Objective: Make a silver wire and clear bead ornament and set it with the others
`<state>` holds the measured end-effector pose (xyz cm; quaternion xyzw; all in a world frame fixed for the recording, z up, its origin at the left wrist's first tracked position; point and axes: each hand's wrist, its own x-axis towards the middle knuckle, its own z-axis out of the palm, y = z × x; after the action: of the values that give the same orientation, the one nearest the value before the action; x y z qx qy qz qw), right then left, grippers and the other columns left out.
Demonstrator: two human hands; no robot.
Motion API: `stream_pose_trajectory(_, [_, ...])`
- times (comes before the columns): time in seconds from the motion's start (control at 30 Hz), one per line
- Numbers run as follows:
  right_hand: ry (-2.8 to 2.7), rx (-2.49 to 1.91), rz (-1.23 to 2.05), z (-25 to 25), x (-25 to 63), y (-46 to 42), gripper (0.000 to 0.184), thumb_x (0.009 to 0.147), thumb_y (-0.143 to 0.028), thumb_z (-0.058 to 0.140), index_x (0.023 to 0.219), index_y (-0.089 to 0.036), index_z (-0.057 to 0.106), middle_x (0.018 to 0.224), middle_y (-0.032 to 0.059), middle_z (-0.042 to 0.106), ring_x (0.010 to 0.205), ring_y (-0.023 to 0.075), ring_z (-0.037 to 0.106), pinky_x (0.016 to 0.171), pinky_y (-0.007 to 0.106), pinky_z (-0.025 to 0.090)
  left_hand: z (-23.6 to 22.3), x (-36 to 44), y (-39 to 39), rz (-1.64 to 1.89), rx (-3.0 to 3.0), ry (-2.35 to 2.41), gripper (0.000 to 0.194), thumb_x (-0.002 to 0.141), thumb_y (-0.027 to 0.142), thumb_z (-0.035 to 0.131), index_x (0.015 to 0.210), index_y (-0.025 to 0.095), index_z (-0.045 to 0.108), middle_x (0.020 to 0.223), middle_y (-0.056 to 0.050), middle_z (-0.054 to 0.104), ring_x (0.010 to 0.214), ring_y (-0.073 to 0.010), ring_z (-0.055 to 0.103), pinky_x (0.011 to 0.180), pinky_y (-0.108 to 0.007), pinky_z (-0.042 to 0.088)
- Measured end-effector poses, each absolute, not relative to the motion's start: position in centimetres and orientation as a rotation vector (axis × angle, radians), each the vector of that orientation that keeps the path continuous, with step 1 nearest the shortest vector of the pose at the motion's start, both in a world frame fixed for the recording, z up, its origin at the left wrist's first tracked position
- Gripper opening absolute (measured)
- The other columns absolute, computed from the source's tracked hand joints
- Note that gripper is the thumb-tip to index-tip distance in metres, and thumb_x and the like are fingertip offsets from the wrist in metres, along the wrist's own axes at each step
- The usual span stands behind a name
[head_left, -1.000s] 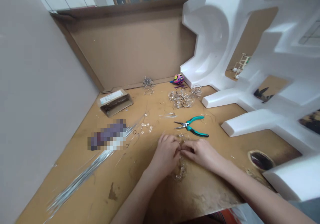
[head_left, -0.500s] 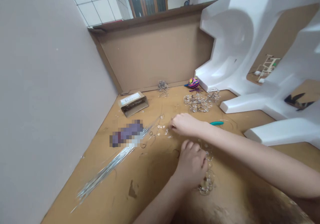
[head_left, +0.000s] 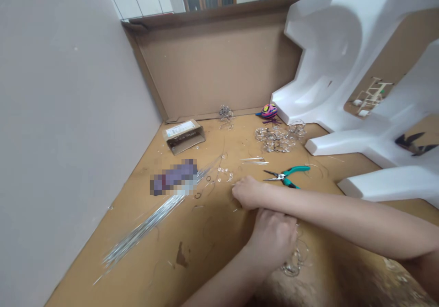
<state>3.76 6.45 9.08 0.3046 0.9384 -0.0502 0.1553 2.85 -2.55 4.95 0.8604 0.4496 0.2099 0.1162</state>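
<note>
My left hand (head_left: 274,236) is closed, fingers curled away from view, with a bunch of thin bent wire loops (head_left: 293,262) hanging from its right side. My right hand (head_left: 247,193) reaches in just above and touches or overlaps it. Its fingers are pinched low over the table, and whatever is between them is hidden. Several small clear beads (head_left: 224,174) lie scattered left of my right fingertips. Green-handled pliers (head_left: 283,177) rest with jaws apart behind my right forearm, and a few short straight wires (head_left: 255,161) lie beyond them.
A bundle of long silvery wires (head_left: 147,227) lies at left, beside a blurred purple item (head_left: 174,177). An open small cardboard box (head_left: 183,138), a pile of bent wire pieces (head_left: 276,139) and a colourful toy-like object (head_left: 268,111) stand farther back. White moulded furniture (head_left: 322,69) borders the right.
My right hand has moved nearer me, uncovering the pliers and the short wires. My left hand has shifted slightly right and down with the wire loops. The view has tilted a little.
</note>
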Motion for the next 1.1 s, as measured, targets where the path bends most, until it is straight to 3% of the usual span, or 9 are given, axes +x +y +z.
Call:
stream_pose_trajectory(0.17, [2.788,1.060,-0.186,11.6,5.5,7.4,0.019,0.065,-0.016,0.054,0.078,-0.014,0.068,0.076,0.0118,0.069,0.069,0.0206,0.063,0.055,0.025,0.042,5.2,2.4,-2.0,0.667,2.479,1.344,0.012,0.078,0.025,0.050,0.073,0.019,0.059,0.084,-0.005,0.061,0.086,-0.0214,0.052,0.079,-0.037,0.037])
stream_pose_trajectory(0.33, [3.098,1.577,-0.706,14.6,10.2,7.3,0.006,0.063,-0.016,0.052,0.066,-0.016,0.057,0.062,-0.0007,0.062,0.055,0.0091,0.052,0.050,0.018,0.035,5.9,1.7,-1.2,0.667,2.423,1.448,0.011,0.076,0.023,0.055,0.066,0.019,0.057,0.075,-0.001,0.058,0.077,-0.0174,0.049,0.073,-0.034,0.034])
stream_pose_trajectory(0.57, [2.906,1.690,-1.323,11.7,17.7,2.8,0.007,0.066,-0.013,0.050,0.070,-0.015,0.055,0.062,-0.0021,0.056,0.056,0.0078,0.048,0.052,0.018,0.037,5.9,1.4,-0.8,0.654,2.394,1.394,0.009,0.076,0.018,0.052,0.070,0.019,0.059,0.077,-0.001,0.060,0.080,-0.0168,0.050,0.079,-0.034,0.032])
stream_pose_trajectory(0.67, [2.851,1.709,-1.253,9.9,18.9,1.6,0.012,0.069,-0.013,0.048,0.075,-0.015,0.058,0.065,-0.0009,0.058,0.058,0.0086,0.049,0.055,0.019,0.037,5.9,1.4,-0.8,0.625,2.416,1.364,0.010,0.075,0.015,0.051,0.070,0.019,0.058,0.074,0.000,0.060,0.077,-0.0163,0.051,0.078,-0.034,0.032])
stream_pose_trajectory(0.93, [2.845,1.656,-0.468,8.9,17.6,1.3,0.014,0.069,-0.013,0.048,0.070,-0.016,0.062,0.062,0.0050,0.062,0.057,0.0142,0.053,0.049,0.023,0.026,6.4,1.5,-0.8,0.561,2.482,1.332,0.014,0.072,0.009,0.049,0.071,0.019,0.057,0.072,0.000,0.061,0.075,-0.0163,0.052,0.080,-0.034,0.032])
stream_pose_trajectory(1.03, [2.821,1.534,-0.534,9.5,17.5,1.8,0.015,0.068,-0.012,0.048,0.067,-0.015,0.063,0.062,0.0064,0.062,0.056,0.0150,0.055,0.049,0.023,0.029,6.5,1.5,-0.8,0.557,2.498,1.333,0.013,0.072,0.007,0.049,0.070,0.018,0.056,0.070,0.000,0.060,0.073,-0.0157,0.051,0.082,-0.034,0.033])
stream_pose_trajectory(1.1, [2.702,1.481,-0.850,9.8,17.7,2.3,0.016,0.068,-0.012,0.047,0.068,-0.015,0.063,0.059,0.0041,0.061,0.051,0.0122,0.054,0.048,0.021,0.033,6.5,1.5,-0.8,0.566,2.503,1.332,0.013,0.073,0.008,0.049,0.070,0.018,0.056,0.069,0.000,0.060,0.072,-0.0155,0.051,0.083,-0.035,0.033])
